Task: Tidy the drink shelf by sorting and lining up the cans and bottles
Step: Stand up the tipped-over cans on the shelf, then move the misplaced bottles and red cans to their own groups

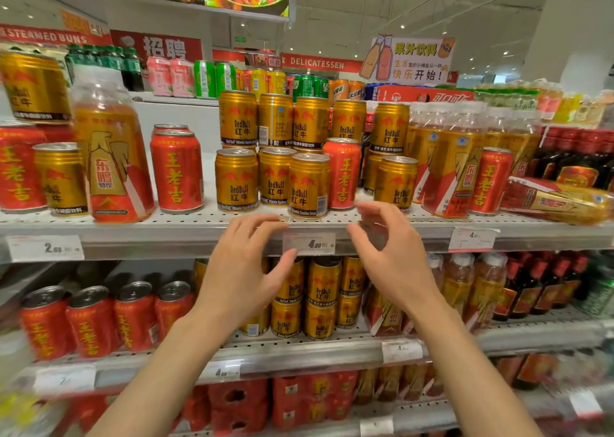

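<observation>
1. Both hands are hovering just in front of the top shelf (pixel 186 229) front edge, mid-span. Left hand (pixel 244 264) and right hand (pixel 392 257) are apart, fingers spread and curled, holding nothing.
2. They're bracketing the front gold can (pixel 308 186), which is standing closest to the edge, w/ more gold cans (pixel 236 179) beside and stacked behind it.
3. Step in hand, I'd judge: sorting the mixed centre group; no grip made yet.
4. Strays are sitting among the gold: a red can (pixel 342 173) just right of the front gold can, another red can (pixel 491 181) among the bottles (pixel 452 167), and a bottle lying on its side (pixel 558 204) toward the shelf's right end.
5. Next move prob. calls for closing on the front gold can or the red one beside it w/o knocking the stacked row behind.
</observation>
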Demonstrator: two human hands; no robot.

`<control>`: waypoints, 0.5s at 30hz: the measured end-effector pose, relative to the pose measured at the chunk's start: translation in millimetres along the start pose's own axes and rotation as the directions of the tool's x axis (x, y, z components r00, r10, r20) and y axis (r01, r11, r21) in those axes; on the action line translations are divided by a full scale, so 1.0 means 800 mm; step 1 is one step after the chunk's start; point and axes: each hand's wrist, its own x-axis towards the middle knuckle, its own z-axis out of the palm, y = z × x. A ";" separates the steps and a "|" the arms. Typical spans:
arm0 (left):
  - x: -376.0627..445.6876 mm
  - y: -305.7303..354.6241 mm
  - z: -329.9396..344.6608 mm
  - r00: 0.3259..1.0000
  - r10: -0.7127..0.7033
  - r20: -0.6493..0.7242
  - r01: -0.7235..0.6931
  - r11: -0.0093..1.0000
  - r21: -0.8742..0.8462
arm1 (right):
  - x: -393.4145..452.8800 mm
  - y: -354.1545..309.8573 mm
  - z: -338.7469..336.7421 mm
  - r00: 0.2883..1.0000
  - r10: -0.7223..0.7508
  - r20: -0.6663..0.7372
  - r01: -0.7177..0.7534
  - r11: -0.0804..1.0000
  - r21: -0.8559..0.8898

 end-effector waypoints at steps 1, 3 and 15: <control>-0.008 -0.001 0.000 1.000 0.002 0.012 -0.001 0.999 -0.041 | -0.014 0.001 -0.001 1.000 0.019 -0.002 -0.019 1.000 0.013; -0.027 -0.001 0.000 1.000 -0.002 0.000 0.003 0.995 -0.102 | -0.041 0.008 -0.003 0.994 0.105 0.021 -0.106 0.993 0.046; -0.133 0.038 0.065 0.838 -0.493 0.232 0.542 0.707 -0.454 | -0.153 0.115 -0.022 0.862 0.479 0.166 -0.490 0.871 0.027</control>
